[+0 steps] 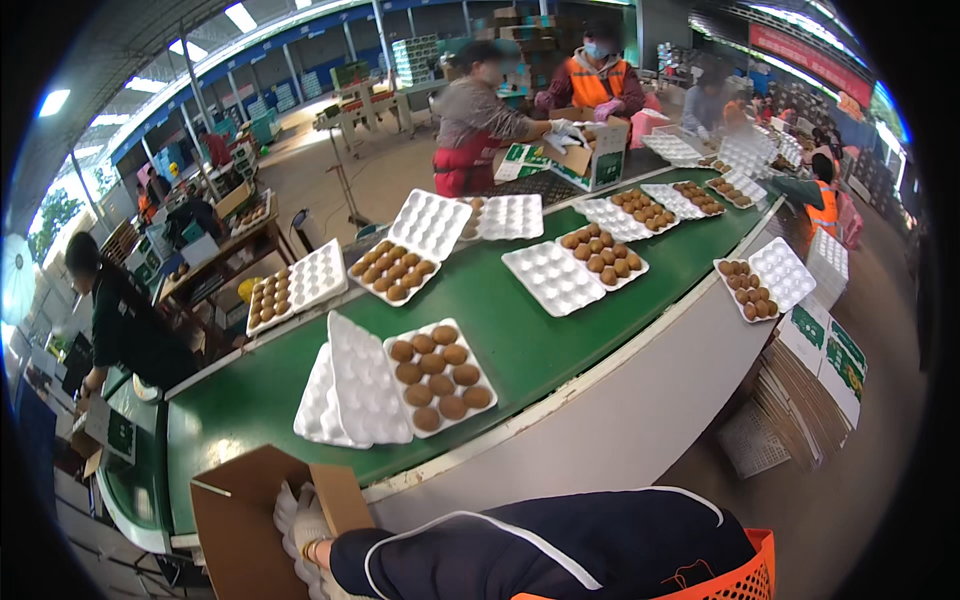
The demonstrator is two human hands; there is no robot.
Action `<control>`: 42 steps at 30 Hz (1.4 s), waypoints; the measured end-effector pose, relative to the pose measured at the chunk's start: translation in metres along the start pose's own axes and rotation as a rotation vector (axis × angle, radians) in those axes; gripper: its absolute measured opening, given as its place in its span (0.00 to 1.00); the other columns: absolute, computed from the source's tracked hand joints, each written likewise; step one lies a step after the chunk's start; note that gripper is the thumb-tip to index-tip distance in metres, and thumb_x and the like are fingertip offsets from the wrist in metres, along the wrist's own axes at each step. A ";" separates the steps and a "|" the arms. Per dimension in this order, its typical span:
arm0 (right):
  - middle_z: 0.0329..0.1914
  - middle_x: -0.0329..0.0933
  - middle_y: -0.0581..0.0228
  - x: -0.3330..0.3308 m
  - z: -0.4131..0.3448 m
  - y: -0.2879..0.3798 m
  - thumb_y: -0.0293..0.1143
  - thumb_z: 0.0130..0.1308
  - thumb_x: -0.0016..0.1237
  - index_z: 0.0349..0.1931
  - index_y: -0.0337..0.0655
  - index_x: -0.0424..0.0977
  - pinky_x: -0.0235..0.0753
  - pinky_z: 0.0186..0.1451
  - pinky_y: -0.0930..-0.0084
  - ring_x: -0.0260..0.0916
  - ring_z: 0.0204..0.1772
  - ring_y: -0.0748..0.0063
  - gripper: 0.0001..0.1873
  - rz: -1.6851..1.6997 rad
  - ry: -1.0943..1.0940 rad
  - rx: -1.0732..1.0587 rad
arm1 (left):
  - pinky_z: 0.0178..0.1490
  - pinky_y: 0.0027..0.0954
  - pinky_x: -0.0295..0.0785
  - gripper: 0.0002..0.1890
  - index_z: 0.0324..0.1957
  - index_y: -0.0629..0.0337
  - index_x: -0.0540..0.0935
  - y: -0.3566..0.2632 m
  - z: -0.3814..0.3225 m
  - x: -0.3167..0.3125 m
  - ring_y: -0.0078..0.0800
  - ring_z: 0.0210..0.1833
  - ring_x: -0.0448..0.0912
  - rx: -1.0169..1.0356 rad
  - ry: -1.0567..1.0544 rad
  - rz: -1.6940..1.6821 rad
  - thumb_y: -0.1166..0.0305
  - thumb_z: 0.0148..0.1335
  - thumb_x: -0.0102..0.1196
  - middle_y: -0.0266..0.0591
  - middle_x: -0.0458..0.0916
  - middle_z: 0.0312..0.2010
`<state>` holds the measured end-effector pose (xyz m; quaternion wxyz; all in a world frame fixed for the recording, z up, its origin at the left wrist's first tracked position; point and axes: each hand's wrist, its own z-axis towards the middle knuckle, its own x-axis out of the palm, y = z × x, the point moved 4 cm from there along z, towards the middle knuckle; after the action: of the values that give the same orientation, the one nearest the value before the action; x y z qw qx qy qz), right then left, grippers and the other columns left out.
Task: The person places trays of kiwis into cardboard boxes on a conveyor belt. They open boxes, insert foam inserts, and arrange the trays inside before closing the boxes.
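My right hand (306,520), in a white knit glove, reaches into an open cardboard box (240,510) at the lower left. It touches a white molded tray (285,517) inside; its fingers are partly hidden, so its grip is unclear. My left hand cannot be made out; a white patch below my sleeve is unclear. Beyond the box, on a green conveyor belt (517,360), lies a tray of brown kiwifruit (441,379). Empty white trays (360,382) overlap beside it, one tilted up.
More open trays of fruit (394,270) line the belt, and one (750,289) sits at its near edge. Flattened cartons (802,390) are stacked at right. Across the belt, two people work at a carton (604,154). Another person (127,322) stands at far left.
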<state>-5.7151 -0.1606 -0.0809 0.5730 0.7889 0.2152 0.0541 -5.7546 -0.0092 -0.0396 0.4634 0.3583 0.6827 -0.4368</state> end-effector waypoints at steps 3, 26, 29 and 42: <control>0.53 0.87 0.53 -0.034 0.005 0.011 0.45 0.64 0.63 0.51 0.42 0.87 0.83 0.58 0.58 0.84 0.59 0.53 0.21 -0.157 0.097 -0.124 | 0.56 0.51 0.81 0.23 0.56 0.57 0.87 0.010 0.000 0.000 0.56 0.54 0.86 -0.009 -0.021 -0.003 0.56 0.63 0.65 0.60 0.88 0.48; 0.40 0.81 0.49 -0.157 -0.112 -0.009 0.33 0.76 0.50 0.41 0.36 0.80 0.80 0.53 0.55 0.79 0.45 0.44 0.10 0.085 0.053 -0.928 | 0.51 0.52 0.80 0.33 0.46 0.66 0.89 0.069 -0.011 -0.007 0.63 0.47 0.86 -0.266 0.223 -0.096 0.42 0.55 0.62 0.64 0.88 0.41; 0.41 0.80 0.48 -0.176 -0.040 -0.044 0.33 0.79 0.46 0.43 0.35 0.79 0.79 0.52 0.55 0.78 0.45 0.42 0.11 -0.088 -0.106 -0.820 | 0.53 0.52 0.80 0.31 0.46 0.65 0.89 0.058 0.000 -0.015 0.62 0.48 0.86 -0.267 0.199 -0.073 0.43 0.56 0.61 0.64 0.88 0.41; 0.56 0.88 0.51 -0.258 0.076 0.095 0.45 0.71 0.48 0.51 0.49 0.89 0.82 0.56 0.48 0.86 0.58 0.47 0.20 -1.390 0.018 -0.397 | 0.55 0.53 0.80 0.28 0.46 0.61 0.89 0.060 -0.004 -0.017 0.62 0.49 0.86 -0.351 0.171 -0.067 0.46 0.54 0.65 0.61 0.89 0.42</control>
<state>-5.8961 -0.3550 0.0230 0.6058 0.3501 0.6581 -0.2782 -5.6973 0.0151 -0.0389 0.4443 0.2848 0.7967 -0.2944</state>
